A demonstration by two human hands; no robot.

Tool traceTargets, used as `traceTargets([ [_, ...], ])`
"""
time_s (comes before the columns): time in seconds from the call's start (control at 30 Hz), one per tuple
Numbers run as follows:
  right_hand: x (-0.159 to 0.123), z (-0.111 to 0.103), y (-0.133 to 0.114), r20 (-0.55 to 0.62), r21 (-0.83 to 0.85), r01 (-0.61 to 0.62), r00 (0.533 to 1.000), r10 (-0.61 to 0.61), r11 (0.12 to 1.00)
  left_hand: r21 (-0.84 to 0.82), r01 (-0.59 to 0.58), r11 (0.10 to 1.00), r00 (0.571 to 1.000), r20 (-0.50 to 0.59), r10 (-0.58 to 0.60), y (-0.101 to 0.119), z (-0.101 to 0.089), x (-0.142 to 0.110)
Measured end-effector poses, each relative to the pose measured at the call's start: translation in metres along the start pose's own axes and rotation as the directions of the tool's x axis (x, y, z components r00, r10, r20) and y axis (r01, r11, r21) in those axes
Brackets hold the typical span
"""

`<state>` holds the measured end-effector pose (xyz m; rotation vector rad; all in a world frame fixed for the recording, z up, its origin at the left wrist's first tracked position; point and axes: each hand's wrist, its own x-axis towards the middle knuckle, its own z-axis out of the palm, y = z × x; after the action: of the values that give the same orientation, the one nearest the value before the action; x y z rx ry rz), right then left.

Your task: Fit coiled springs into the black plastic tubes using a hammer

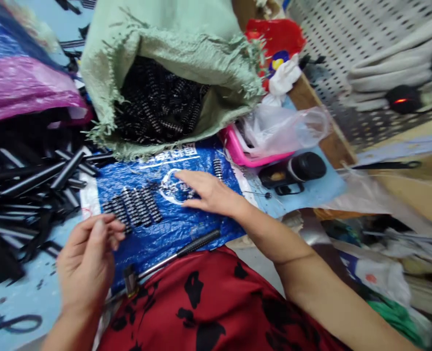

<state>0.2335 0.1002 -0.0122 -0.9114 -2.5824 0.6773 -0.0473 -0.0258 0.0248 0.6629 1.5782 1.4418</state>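
Ribbed black pieces (140, 204) lay side by side in a short, slightly slanted row on the blue printed sheet (190, 229), directly in front of the person. One separate ribbed piece (217, 168) lay further right, beyond the right hand (210, 192).

Hands: apart from each other. Right hand low over the sheet's white ring print, thumb and fingers spread with a gap between; could not tell whether a small dark bit under them was touched. Left hand (88, 258) at the row's left end, fingers curled, thumb tip close to the forefinger; could not tell whether anything was pinched, or whether the fingertips touched the nearest piece.

Progress (judgement): a small batch was set out in order, the lone piece outside it. The bulk was undone, since the pale green sack (186, 41) behind the row gaped on a large jumble of similar pieces.

Surroundings: a rod with a black grip (201, 240) lay along the sheet's near edge, apparently not in use. Left of the sheet, black tubes (22, 190) were heaped loosely, unsorted. To the right, a pink tray (238, 148) held clear plastic, with a dark bottle (292, 173) just beside it.
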Motion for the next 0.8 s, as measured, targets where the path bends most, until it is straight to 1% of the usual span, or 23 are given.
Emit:
traceTargets([
  [0.07, -0.024, -0.026, 0.022, -0.077, -0.084, -0.18, 0.982, 0.174, 0.98, 0.023, -0.002, 1.0, 0.999, -0.037, 0.003, -0.002, 0.002, 0.003],
  [0.1, -0.034, -0.037, 0.033, -0.092, -0.119, -0.26, 0.964, 0.25, 0.958, 0.029, -0.008, 1.0, 0.999, -0.031, 0.009, -0.004, 0.005, 0.005],
  [0.13, -0.041, -0.046, 0.043, -0.08, -0.142, -0.315, 0.949, 0.306, 0.939, 0.036, -0.011, 0.999, 1.0, 0.0, 0.011, -0.006, 0.01, 0.005],
  [0.2, -0.049, -0.056, 0.06, 0.002, -0.148, -0.345, 0.937, 0.349, 0.927, 0.066, -0.01, 0.998, 0.992, 0.123, 0.002, -0.012, 0.021, 0.005],
  [0.27, -0.05, -0.056, 0.071, 0.063, -0.126, -0.323, 0.941, 0.333, 0.938, 0.124, -0.015, 0.992, 0.963, 0.27, -0.02, -0.017, 0.03, 0.003],
  [0.33, -0.049, -0.051, 0.072, 0.037, -0.103, -0.291, 0.955, 0.296, 0.951, 0.197, -0.03, 0.98, 0.922, 0.384, -0.049, -0.02, 0.036, 0.001],
  [0.4, -0.048, -0.043, 0.064, -0.068, -0.077, -0.224, 0.973, 0.219, 0.972, 0.247, -0.038, 0.968, 0.892, 0.446, -0.079, -0.02, 0.04, -0.001],
  [0.47, -0.046, -0.033, 0.045, -0.203, -0.051, -0.097, 0.975, 0.085, 0.994, 0.254, -0.013, 0.967, 0.892, 0.439, -0.103, -0.019, 0.046, -0.001],
  [0.53, -0.038, -0.02, 0.018, -0.326, -0.034, 0.062, 0.943, -0.069, 0.998, 0.188, 0.035, 0.982, 0.915, 0.389, -0.107, -0.019, 0.056, 0.0],
  [0.6, -0.024, -0.004, -0.01, -0.405, -0.017, 0.204, 0.894, -0.194, 0.979, 0.058, 0.075, 0.995, 0.934, 0.346, -0.09, -0.019, 0.068, 0.002],
  [0.67, -0.006, 0.012, -0.035, -0.438, 0.011, 0.296, 0.86, -0.262, 0.955, -0.082, 0.096, 0.992, 0.943, 0.327, -0.064, -0.02, 0.078, 0.004],
  [0.7, 0.002, 0.018, -0.044, -0.44, 0.035, 0.328, 0.853, -0.28, 0.944, -0.143, 0.107, 0.984, 0.947, 0.316, -0.057, -0.021, 0.08, 0.004],
  [0.77, 0.018, 0.025, -0.054, -0.401, 0.098, 0.384, 0.86, -0.317, 0.918, -0.232, 0.133, 0.964, 0.958, 0.281, -0.064, -0.021, 0.078, 0.004],
  [0.8, 0.025, 0.025, -0.053, -0.365, 0.133, 0.416, 0.864, -0.346, 0.899, -0.262, 0.153, 0.953, 0.962, 0.262, -0.082, -0.02, 0.074, 0.004],
])
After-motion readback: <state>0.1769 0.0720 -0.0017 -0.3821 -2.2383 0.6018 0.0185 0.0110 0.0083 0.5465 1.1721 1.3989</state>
